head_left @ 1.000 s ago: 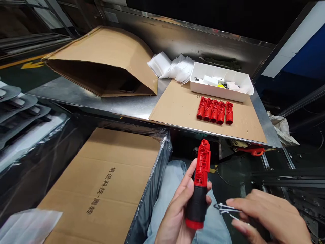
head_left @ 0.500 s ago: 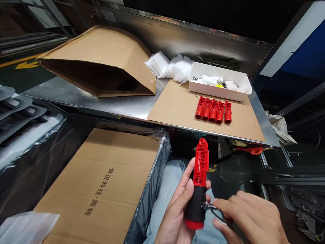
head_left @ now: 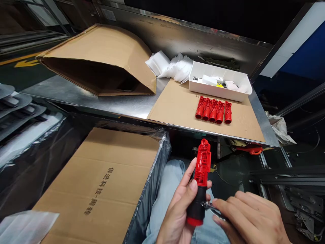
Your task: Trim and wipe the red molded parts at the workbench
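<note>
My left hand (head_left: pixel 181 203) is wrapped round a red and black plastic housing (head_left: pixel 203 162). The housing stands nearly upright, its ribbed, hollow red side facing me, with a black sleeve below and a red rim at the bottom. In my right hand (head_left: pixel 250 215) are small metal nippers (head_left: pixel 215 211), held by the handles, most of which the fingers hide. Their jaw tip touches the right side of the black sleeve; what it grips there is too small to tell. Several similar red plastic parts (head_left: pixel 213 110) lie in a row on the bench.
A cardboard sheet (head_left: pixel 172 105) under the red parts covers the bench's right side. Behind them stands a white bin (head_left: pixel 218 86) of small items, beside white foam sheets (head_left: pixel 175 66). An open cardboard box (head_left: pixel 111 44) lies to the left. Below is a plastic-lined crate holding cardboard (head_left: pixel 122 152).
The housing has tilted slightly to the right at its top. The nippers' handles look closer together, with the jaws still at the sleeve.
</note>
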A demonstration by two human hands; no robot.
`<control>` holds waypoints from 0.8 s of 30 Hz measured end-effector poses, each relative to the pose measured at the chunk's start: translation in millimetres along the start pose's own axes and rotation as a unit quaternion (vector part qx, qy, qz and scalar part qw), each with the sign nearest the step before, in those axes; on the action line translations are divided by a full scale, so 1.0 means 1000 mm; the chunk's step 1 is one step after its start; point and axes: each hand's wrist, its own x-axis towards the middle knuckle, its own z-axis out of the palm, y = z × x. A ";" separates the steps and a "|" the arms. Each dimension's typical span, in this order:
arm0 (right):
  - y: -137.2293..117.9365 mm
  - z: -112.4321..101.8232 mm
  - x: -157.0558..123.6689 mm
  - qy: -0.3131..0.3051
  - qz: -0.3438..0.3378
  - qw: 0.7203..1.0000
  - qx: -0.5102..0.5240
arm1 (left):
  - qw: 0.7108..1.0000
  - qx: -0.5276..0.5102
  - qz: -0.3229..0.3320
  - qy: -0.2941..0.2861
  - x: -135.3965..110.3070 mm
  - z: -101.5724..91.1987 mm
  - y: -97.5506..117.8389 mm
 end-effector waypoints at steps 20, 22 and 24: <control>0.000 0.000 -0.002 0.021 0.016 0.999 0.030 | 0.999 -0.029 -0.030 -0.010 -0.006 0.001 0.004; 0.000 -0.001 -0.002 0.023 0.017 0.999 0.023 | 0.999 -0.025 -0.021 -0.014 -0.005 0.001 0.003; 0.000 -0.002 -0.002 0.022 0.017 0.999 0.017 | 0.999 -0.025 -0.015 -0.017 -0.004 0.002 0.003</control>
